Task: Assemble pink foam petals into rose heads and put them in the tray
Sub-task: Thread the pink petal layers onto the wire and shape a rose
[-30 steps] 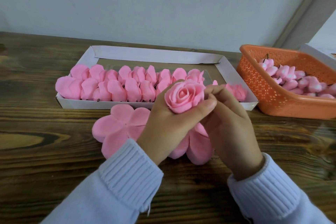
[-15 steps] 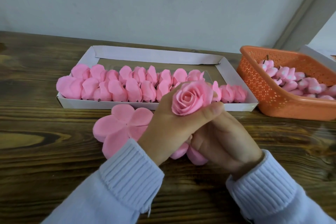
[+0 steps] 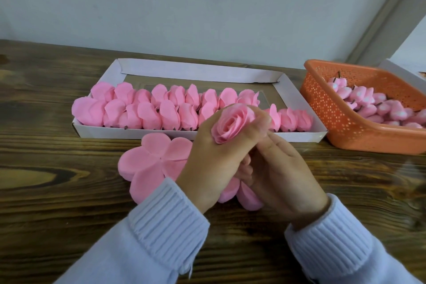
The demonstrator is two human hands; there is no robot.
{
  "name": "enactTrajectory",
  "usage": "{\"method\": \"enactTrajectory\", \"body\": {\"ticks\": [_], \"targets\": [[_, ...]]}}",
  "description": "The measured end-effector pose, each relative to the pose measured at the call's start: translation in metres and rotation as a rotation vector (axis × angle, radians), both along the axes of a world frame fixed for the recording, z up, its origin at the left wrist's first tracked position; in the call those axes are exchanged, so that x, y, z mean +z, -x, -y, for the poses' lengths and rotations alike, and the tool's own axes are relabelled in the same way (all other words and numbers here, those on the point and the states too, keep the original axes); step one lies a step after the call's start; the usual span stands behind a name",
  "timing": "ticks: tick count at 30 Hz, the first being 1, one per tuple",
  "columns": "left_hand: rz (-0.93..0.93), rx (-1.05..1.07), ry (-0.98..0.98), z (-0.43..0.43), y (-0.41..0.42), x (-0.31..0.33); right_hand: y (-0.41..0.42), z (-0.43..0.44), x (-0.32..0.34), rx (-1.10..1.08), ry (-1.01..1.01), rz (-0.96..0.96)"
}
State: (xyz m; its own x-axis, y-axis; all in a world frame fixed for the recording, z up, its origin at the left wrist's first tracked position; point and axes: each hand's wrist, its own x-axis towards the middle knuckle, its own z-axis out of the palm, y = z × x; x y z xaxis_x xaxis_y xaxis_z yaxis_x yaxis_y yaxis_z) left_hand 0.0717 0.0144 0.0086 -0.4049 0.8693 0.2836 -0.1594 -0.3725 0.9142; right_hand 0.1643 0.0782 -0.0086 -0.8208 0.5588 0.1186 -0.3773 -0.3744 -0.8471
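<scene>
L hand (image 3: 214,157) is up front & centre, just above the tabletop (image 3: 46,191), fingers (image 3: 259,122) curled round a pink rose head (image 3: 232,122). It's gripped from both sides, with the spiral of petals facing up toward the cam. It's a bit blurred, so petal edges aren't crisp. R hand (image 3: 283,173) sits right against the L one, lower down, its fingers (image 3: 276,145) bent & tucked in under the rose's base. The tips are hidden behind the L hand, so can't tell if they pinch anything or just press. Under both hands, flat on the wood, lies a flat petal piece (image 3: 156,159), five lobes spread out. A second petal piece (image 3: 249,198) pokes out below the wrists, mostly covered. Just behind, the white card tray (image 3: 200,71) runs L to R. Its near half is packed w/ finished rose heads (image 3: 143,110) in approx two rows, lying on their sides and touching each other. The held rose overlaps the tray's near edge in view, but it's in the hand, not in the tray. Off to the R, just beside the tray, is an orange basket (image 3: 345,127) w/ a perforated wall, and inside it a heap of small pink buds (image 3: 373,104) w/ dark stems. Pale blue ribbed sleeves (image 3: 168,219) cover both wrists, and there's a plain grey wall (image 3: 207,7) at the back.
</scene>
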Motion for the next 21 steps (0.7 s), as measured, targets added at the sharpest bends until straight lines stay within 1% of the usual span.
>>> {"method": "enactTrajectory", "body": {"ticks": [2, 5, 7, 10, 12, 14, 16, 17, 18, 21], "targets": [[0.011, 0.010, -0.036, -0.0002, -0.0003, 0.0005, 0.0007, 0.0010, -0.0005, -0.015, -0.018, 0.038], [0.025, 0.044, -0.031, -0.0021, 0.0024, -0.0002, 0.0001, 0.0008, 0.0019, 0.079, -0.021, -0.023], [0.004, 0.039, -0.022, -0.0023, 0.0045, -0.0015, 0.0000, 0.0012, 0.0038, 0.091, -0.025, -0.013], [-0.047, -0.019, -0.085, -0.0010, 0.0038, -0.0023, -0.0005, -0.0012, -0.0011, 0.027, -0.058, 0.134], [-0.026, -0.026, -0.072, -0.0007, 0.0032, -0.0014, 0.0003, -0.0028, -0.0043, -0.004, -0.079, 0.191], [-0.001, -0.007, -0.035, -0.0014, 0.0040, -0.0011, 0.0002, -0.0002, 0.0007, 0.041, -0.042, 0.118], [-0.007, 0.029, -0.008, -0.0013, 0.0054, -0.0007, -0.0013, 0.0006, 0.0043, 0.092, -0.003, 0.008], [-0.019, 0.027, -0.012, -0.0005, 0.0057, -0.0003, -0.0019, 0.0007, 0.0050, 0.100, 0.001, -0.011], [-0.037, 0.010, -0.025, 0.0002, 0.0054, 0.0000, -0.0020, 0.0005, 0.0048, 0.091, 0.001, 0.001], [-0.103, -0.046, -0.017, 0.0024, 0.0027, 0.0015, -0.0008, -0.0020, 0.0023, 0.040, -0.035, 0.122]]}}
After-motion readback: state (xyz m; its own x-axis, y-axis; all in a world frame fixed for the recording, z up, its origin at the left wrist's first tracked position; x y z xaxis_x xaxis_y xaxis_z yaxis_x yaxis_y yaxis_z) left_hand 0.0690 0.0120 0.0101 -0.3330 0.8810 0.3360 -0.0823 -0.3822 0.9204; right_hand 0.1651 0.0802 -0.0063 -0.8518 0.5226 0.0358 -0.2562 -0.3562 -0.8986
